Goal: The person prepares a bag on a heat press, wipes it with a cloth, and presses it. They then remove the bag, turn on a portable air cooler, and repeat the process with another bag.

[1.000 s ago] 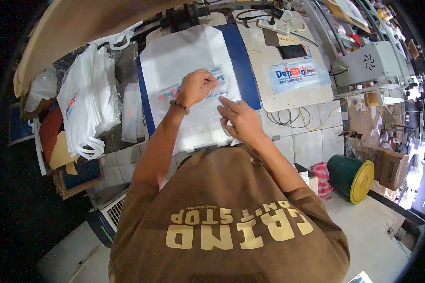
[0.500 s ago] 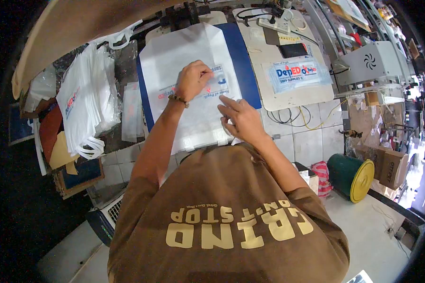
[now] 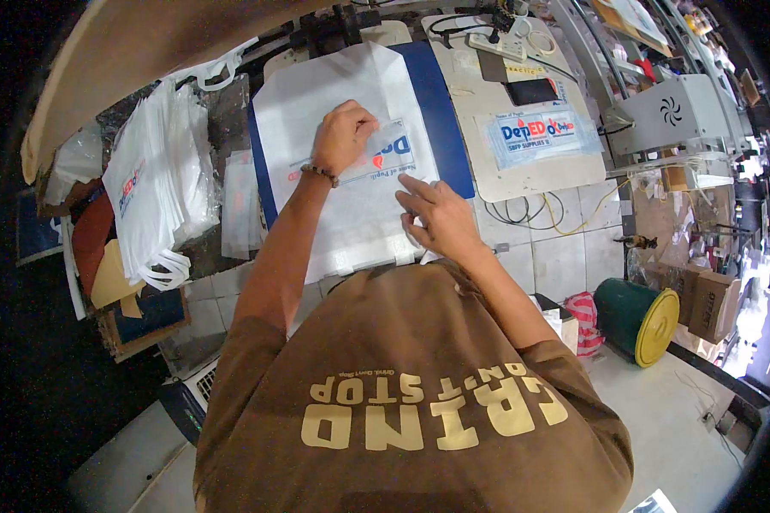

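Note:
A white bag (image 3: 338, 85) with a blue and red print lies flat on a dark blue board (image 3: 447, 111). Over the bag's middle, my left hand (image 3: 342, 137) is closed, thumb and fingers pinched at the upper edge of the clear printed film (image 3: 391, 156). My right hand (image 3: 436, 214) rests at the bag's right side, just below the film's lower corner, its fingers apart and holding nothing.
White printed bags (image 3: 150, 171) are stacked at the left beside clear plastic. On the right board lie a black phone (image 3: 531, 91) and a pile of printed films (image 3: 543, 137). A grey machine (image 3: 672, 115) stands further right, above a green drum (image 3: 622, 312).
My left hand has moved slightly left and up, and more of the blue and red print shows beside it. My right hand has hardly moved.

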A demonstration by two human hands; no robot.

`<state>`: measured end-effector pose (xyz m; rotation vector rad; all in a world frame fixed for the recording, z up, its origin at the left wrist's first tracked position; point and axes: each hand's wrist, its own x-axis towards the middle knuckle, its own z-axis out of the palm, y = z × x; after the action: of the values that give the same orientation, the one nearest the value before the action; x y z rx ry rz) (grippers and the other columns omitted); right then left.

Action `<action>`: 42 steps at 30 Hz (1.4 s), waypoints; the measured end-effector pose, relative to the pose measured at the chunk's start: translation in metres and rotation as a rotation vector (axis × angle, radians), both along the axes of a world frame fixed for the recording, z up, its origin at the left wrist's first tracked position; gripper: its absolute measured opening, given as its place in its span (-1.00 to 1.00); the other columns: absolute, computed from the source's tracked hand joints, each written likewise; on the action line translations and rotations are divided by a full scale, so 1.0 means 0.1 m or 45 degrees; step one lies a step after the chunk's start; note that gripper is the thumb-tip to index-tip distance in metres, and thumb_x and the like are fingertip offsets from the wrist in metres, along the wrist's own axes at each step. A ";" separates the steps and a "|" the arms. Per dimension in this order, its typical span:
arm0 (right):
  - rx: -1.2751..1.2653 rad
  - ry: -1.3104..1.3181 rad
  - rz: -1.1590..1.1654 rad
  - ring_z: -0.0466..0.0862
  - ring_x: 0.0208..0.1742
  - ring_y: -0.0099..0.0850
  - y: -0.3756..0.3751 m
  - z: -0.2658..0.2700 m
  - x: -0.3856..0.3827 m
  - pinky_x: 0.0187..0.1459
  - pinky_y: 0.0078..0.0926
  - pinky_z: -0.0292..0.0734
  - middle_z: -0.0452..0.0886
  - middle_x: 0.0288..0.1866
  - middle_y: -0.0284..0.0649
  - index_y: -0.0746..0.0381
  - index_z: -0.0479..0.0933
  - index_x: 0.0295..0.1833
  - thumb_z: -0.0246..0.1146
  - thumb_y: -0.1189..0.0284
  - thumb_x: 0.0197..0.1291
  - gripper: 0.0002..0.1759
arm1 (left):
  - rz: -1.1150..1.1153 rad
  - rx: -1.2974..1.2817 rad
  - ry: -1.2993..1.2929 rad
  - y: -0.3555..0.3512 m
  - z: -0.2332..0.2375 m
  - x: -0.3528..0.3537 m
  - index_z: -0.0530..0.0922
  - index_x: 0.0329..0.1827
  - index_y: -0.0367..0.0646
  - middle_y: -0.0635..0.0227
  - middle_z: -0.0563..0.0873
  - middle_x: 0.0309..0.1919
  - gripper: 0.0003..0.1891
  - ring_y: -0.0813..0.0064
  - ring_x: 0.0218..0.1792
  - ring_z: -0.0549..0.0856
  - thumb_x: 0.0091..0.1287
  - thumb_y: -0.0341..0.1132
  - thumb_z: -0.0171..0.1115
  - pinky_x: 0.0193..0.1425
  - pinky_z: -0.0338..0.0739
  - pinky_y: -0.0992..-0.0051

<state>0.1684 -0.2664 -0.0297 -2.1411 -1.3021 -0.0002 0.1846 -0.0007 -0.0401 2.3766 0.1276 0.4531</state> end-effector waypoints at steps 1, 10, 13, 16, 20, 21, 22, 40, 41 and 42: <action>0.000 0.000 0.001 0.61 -0.16 -0.20 0.00 0.00 0.00 -0.09 -0.26 0.63 0.61 0.35 -0.24 0.19 0.69 0.12 0.41 0.43 0.06 -0.56 | 0.001 0.000 0.000 0.02 0.00 0.01 0.74 -0.32 -0.24 0.19 0.73 -0.31 -0.90 0.12 -0.27 0.74 0.27 -0.38 0.38 -0.12 0.63 0.27; -0.015 0.037 -0.009 0.61 -0.16 -0.22 -0.01 0.01 0.00 -0.10 -0.27 0.63 0.62 0.35 -0.28 0.17 0.70 0.11 0.42 0.42 0.05 -0.57 | 0.082 0.058 -0.099 0.16 -0.07 0.09 0.73 -0.33 -0.23 0.18 0.73 -0.30 -0.91 0.12 -0.27 0.74 0.26 -0.39 0.38 -0.13 0.62 0.26; -0.003 0.035 -0.006 0.61 -0.16 -0.22 -0.01 0.00 0.00 -0.10 -0.27 0.63 0.62 0.35 -0.28 0.17 0.70 0.11 0.42 0.41 0.05 -0.56 | 0.115 0.072 -0.124 0.22 -0.08 0.13 0.73 -0.34 -0.22 0.18 0.73 -0.30 -0.92 0.12 -0.27 0.74 0.26 -0.40 0.38 -0.13 0.62 0.26; -0.022 0.037 -0.010 0.61 -0.16 -0.22 0.00 0.01 0.01 -0.10 -0.27 0.63 0.63 0.35 -0.29 0.17 0.70 0.11 0.42 0.41 0.05 -0.56 | 0.122 0.097 -0.134 0.30 -0.04 0.17 0.74 -0.30 -0.28 0.15 0.75 -0.29 -0.91 0.20 -0.27 0.76 0.28 -0.42 0.37 -0.13 0.64 0.34; 0.002 0.037 -0.012 0.62 -0.17 -0.23 0.01 0.00 0.01 -0.09 -0.28 0.63 0.64 0.33 -0.29 0.16 0.71 0.09 0.41 0.41 0.07 -0.60 | 0.086 0.132 -0.139 0.42 -0.04 0.22 0.73 -0.33 -0.25 0.16 0.73 -0.32 -0.92 0.17 -0.29 0.74 0.26 -0.42 0.37 -0.17 0.62 0.30; -0.004 0.034 -0.025 0.62 -0.17 -0.24 0.01 0.00 0.00 -0.08 -0.30 0.62 0.64 0.33 -0.31 0.15 0.72 0.07 0.41 0.41 0.10 -0.63 | 0.079 0.137 -0.156 0.44 -0.04 0.23 0.72 -0.36 -0.23 0.18 0.72 -0.34 -0.93 0.13 -0.29 0.73 0.24 -0.42 0.38 -0.17 0.61 0.28; -0.001 0.033 -0.028 0.62 -0.17 -0.24 0.02 0.00 0.01 -0.08 -0.30 0.62 0.64 0.33 -0.31 0.15 0.72 0.07 0.41 0.41 0.10 -0.63 | 0.077 0.139 -0.158 0.47 -0.03 0.24 0.72 -0.36 -0.23 0.18 0.72 -0.34 -0.93 0.13 -0.29 0.73 0.24 -0.42 0.38 -0.17 0.61 0.28; 0.113 0.039 -0.117 0.70 -0.05 -0.14 -0.01 0.00 -0.03 -0.10 -0.14 0.66 0.64 0.26 -0.14 0.15 0.69 0.06 0.42 0.37 0.11 -0.64 | 0.343 0.388 -0.270 1.97 -0.25 0.45 0.69 -0.26 -0.14 0.15 0.74 -0.30 -0.90 0.06 -0.19 0.73 0.33 -0.32 0.31 -0.09 0.62 0.17; 0.122 0.029 -0.121 0.70 -0.05 -0.14 -0.04 0.08 -0.05 -0.10 -0.14 0.66 0.64 0.26 -0.14 0.15 0.69 0.06 0.42 0.37 0.11 -0.64 | 0.495 0.336 -0.288 2.53 -0.45 0.24 0.69 -0.24 -0.13 0.13 0.73 -0.28 -0.90 0.06 -0.16 0.72 0.33 -0.32 0.28 -0.07 0.62 0.17; 0.018 0.190 -0.350 0.71 -0.05 -0.08 -0.08 0.17 -0.09 -0.09 -0.11 0.65 0.64 0.21 -0.10 0.15 0.66 0.08 0.42 0.31 0.15 -0.63 | 0.640 0.481 -0.322 2.49 -0.21 -0.07 0.68 -0.20 -0.13 0.14 0.71 -0.24 -0.90 0.06 -0.12 0.71 0.28 -0.35 0.27 -0.06 0.61 0.16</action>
<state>0.1597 -0.2745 -0.0125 -2.2452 -0.9149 0.0362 0.1773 0.2481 -0.0607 2.6156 0.5737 1.0922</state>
